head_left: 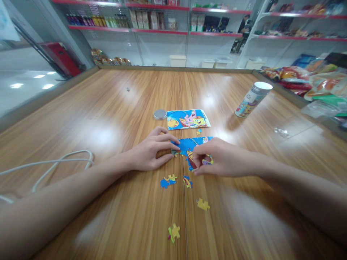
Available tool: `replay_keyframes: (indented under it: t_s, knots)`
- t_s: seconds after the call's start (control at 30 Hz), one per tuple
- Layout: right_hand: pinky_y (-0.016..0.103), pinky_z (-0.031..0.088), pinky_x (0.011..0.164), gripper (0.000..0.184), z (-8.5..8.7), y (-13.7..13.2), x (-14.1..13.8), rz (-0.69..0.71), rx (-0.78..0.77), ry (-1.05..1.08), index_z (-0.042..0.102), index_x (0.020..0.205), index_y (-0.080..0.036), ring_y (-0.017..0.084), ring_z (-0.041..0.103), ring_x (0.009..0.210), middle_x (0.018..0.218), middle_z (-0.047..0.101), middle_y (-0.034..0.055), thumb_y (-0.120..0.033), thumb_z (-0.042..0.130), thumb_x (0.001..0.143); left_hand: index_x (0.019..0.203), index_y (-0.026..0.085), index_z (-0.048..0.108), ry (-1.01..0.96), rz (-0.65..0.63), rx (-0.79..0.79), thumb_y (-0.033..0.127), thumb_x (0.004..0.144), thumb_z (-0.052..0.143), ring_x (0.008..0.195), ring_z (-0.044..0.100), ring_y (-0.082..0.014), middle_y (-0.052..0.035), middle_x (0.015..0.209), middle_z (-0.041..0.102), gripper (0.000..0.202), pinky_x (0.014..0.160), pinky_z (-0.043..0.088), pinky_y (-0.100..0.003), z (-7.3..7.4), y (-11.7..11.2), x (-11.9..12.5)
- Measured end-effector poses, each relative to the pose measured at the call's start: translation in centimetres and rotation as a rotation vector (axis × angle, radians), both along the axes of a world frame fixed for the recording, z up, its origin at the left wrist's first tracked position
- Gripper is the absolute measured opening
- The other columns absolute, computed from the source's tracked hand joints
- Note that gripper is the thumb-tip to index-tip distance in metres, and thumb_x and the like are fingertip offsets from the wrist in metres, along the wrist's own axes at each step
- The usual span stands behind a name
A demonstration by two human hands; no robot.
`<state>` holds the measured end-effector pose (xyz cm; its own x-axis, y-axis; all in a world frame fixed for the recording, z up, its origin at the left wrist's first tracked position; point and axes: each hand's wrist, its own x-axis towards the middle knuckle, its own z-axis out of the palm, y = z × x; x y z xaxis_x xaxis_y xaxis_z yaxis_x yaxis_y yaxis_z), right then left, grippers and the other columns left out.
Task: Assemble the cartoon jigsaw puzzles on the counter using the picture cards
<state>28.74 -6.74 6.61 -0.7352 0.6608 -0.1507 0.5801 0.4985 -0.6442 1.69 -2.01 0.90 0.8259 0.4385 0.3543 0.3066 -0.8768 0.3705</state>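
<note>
A partly joined jigsaw puzzle (184, 145), blue with a boat picture, lies flat between my hands. My left hand (151, 150) rests at its left side, fingers stretched onto the edge and a small piece there. Over the puzzle's right part, my right hand (221, 157) pinches thumb and forefinger together at the lower edge; whatever is between them is hidden. Closer to me lie a joined blue-and-yellow cluster (168, 181), a red-and-yellow puzzle piece (187, 182), a yellow piece (203, 204) and a yellow-green piece (174, 232). Another small piece (199, 131) sits above the puzzle.
Behind the puzzle lie a matching picture sheet (187, 121) and a round metal lid (160, 114). A printed cardboard tube (252, 101) stands at the right. White cables (65, 160) cross the left side. Bagged goods (306, 79) flank the wooden table (135, 104); shelves stand beyond.
</note>
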Motion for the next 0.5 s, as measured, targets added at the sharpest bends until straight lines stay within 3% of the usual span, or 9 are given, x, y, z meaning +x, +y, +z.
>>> replay_keyframes:
  t_s: [0.1, 0.2, 0.37, 0.5]
  knots:
    - [0.024, 0.035, 0.056, 0.015, -0.5, 1.6, 0.8, -0.184, 0.013, -0.042, 0.07, 0.079, -0.016, 0.011, 0.056, 0.061, 0.069, 0.067, -0.001, -0.03, 0.071, 0.083, 0.125, 0.023, 0.065, -0.014, 0.015, -0.017, 0.024, 0.09, 0.065, 0.116, 0.053, -0.0247, -0.0067, 0.125, 0.067, 0.035, 0.108, 0.04, -0.048, -0.1, 0.0, 0.0]
    - [0.024, 0.034, 0.054, 0.019, -1.3, 2.6, 1.5, -0.262, 0.077, -0.098, 0.07, 0.078, -0.015, 0.011, 0.055, 0.058, 0.066, 0.067, 0.0005, -0.033, 0.069, 0.084, 0.129, 0.022, 0.062, -0.024, 0.034, -0.023, 0.027, 0.09, 0.067, 0.116, 0.051, -0.0255, -0.0073, 0.124, 0.068, 0.04, 0.108, 0.041, -0.048, -0.2, 0.0, 0.0]
    - [0.025, 0.035, 0.054, 0.023, -2.3, 3.0, 1.6, -0.277, 0.114, -0.102, 0.069, 0.078, -0.014, 0.011, 0.056, 0.058, 0.067, 0.068, 0.0023, -0.036, 0.067, 0.086, 0.129, 0.023, 0.063, -0.024, 0.037, -0.029, 0.028, 0.09, 0.067, 0.117, 0.052, -0.0256, -0.0075, 0.124, 0.068, 0.04, 0.108, 0.04, -0.049, -0.3, 0.0, 0.0]
    - [0.025, 0.034, 0.054, 0.019, -1.1, 2.5, 1.6, -0.177, 0.052, -0.109, 0.07, 0.08, -0.014, 0.011, 0.055, 0.059, 0.069, 0.068, 0.0015, -0.031, 0.065, 0.087, 0.131, 0.022, 0.061, -0.027, 0.034, -0.031, 0.028, 0.09, 0.067, 0.116, 0.052, -0.0249, -0.0073, 0.123, 0.068, 0.041, 0.11, 0.038, -0.048, -0.2, 0.0, 0.0]
